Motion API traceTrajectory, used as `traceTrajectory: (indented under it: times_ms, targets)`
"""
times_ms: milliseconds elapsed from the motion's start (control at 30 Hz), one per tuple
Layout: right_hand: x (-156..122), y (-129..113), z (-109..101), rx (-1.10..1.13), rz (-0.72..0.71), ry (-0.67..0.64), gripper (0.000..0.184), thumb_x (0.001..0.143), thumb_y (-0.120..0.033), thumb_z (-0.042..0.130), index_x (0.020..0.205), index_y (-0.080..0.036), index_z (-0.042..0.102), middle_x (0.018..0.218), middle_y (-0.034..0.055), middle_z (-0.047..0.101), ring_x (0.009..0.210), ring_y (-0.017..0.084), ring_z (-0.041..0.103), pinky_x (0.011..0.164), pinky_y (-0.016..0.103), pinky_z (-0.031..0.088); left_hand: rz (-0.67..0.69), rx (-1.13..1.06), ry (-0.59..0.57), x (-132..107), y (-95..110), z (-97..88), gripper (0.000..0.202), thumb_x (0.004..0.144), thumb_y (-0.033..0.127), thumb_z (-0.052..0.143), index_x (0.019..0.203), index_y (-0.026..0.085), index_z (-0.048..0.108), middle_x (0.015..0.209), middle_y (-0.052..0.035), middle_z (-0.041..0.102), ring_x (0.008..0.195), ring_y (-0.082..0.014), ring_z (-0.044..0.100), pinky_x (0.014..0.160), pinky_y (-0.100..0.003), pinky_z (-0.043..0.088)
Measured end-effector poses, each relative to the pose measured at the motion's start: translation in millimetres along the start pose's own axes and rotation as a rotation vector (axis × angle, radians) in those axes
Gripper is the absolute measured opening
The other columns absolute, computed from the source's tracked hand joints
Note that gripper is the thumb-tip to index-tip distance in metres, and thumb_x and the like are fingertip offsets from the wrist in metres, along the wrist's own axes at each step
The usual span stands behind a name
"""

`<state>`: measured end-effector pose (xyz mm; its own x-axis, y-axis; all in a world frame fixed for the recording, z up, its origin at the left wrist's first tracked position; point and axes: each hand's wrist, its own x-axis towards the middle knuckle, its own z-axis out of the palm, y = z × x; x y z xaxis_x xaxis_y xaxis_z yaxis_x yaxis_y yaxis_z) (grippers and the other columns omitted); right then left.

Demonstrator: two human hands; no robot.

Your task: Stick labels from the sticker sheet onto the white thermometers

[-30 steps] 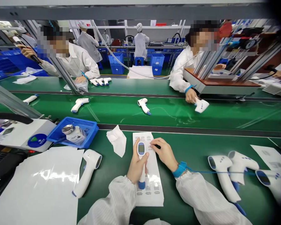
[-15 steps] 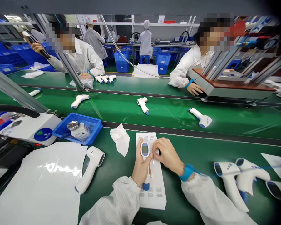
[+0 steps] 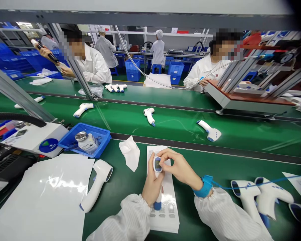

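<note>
My left hand (image 3: 152,185) is wrapped round a white infrared thermometer (image 3: 157,169), its small screen facing up and its blue-tipped handle pointing toward me. My right hand (image 3: 179,167), with a blue wrist strap (image 3: 204,186), has thumb and forefinger pinched together at the screen. Whatever lies between those fingertips, if anything, is hidden. Beneath both hands lies a printed label sheet (image 3: 169,214). Another thermometer (image 3: 97,184) rests to the left, partly over a glossy white sheet (image 3: 47,194). Several more, including one thermometer (image 3: 248,197), lie by my right forearm.
Beyond the bench edge runs a green conveyor belt (image 3: 115,117) carrying spaced-out thermometers. A crumpled white paper (image 3: 130,154) and a blue tray (image 3: 104,144) with a metal-lidded bottle stand at left. Across the belt sit two co-workers; a wooden-topped fixture (image 3: 253,97) stands at right.
My right hand has moved left onto the thermometer's screen. Thermometers on the belt have shifted slightly left. The left co-worker's lower hand has risen from the bench; the right one's has drawn back.
</note>
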<state>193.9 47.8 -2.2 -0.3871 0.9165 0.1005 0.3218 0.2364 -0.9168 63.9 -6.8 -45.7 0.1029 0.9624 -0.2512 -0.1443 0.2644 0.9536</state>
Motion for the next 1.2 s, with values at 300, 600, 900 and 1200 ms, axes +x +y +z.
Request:
traceTrajectory:
  times_ms: [300,600,900,1200]
  targets:
    - [11.2,-6.4,-4.7,-0.025,0.005,-0.035,0.014,0.071,-0.007,0.058,0.068,-0.02,0.059,0.094,0.0028,0.069,0.091,0.018,0.064,0.086,0.033,0.047,0.065,0.041,0.022,1.3,-4.5,-3.0,0.073,0.089,0.027,0.052,0.153,0.028,0.017,0.161,-0.0092,0.017,0.113,-0.0242,0.06,0.076,-0.027,0.057]
    - [17.5,-8.8,-8.3,-0.067,0.024,-0.077,0.014,0.072,-0.007,0.057,0.069,-0.02,0.061,0.088,0.0012,0.068,0.087,0.017,0.064,0.081,0.031,0.048,-0.005,0.035,0.019,-0.7,4.4,0.9,0.077,0.086,0.026,0.052,0.153,0.032,0.014,0.161,-0.0138,0.013,0.059,-0.0073,0.058,0.044,-0.022,0.049]
    - [23.0,-10.3,-12.3,-0.048,0.035,-0.129,0.014,0.071,-0.007,0.057,0.069,-0.02,0.062,0.088,0.0014,0.068,0.084,0.016,0.064,0.08,0.029,0.05,-0.027,0.054,-0.012,-2.0,4.4,-1.0,0.076,0.09,0.03,0.05,0.153,0.034,0.009,0.16,-0.0139,0.017,0.051,-0.0052,0.056,0.047,-0.024,0.051]
    - [26.4,-11.3,-14.9,-0.056,-0.002,-0.163,0.012,0.072,-0.009,0.058,0.068,-0.02,0.063,0.087,0.0013,0.069,0.083,0.016,0.065,0.079,0.029,0.051,-0.002,0.02,-0.018,-1.8,1.8,-2.7,0.073,0.089,0.03,0.051,0.151,0.036,0.013,0.156,-0.016,0.022,0.043,-0.0012,0.048,0.044,-0.025,0.05]
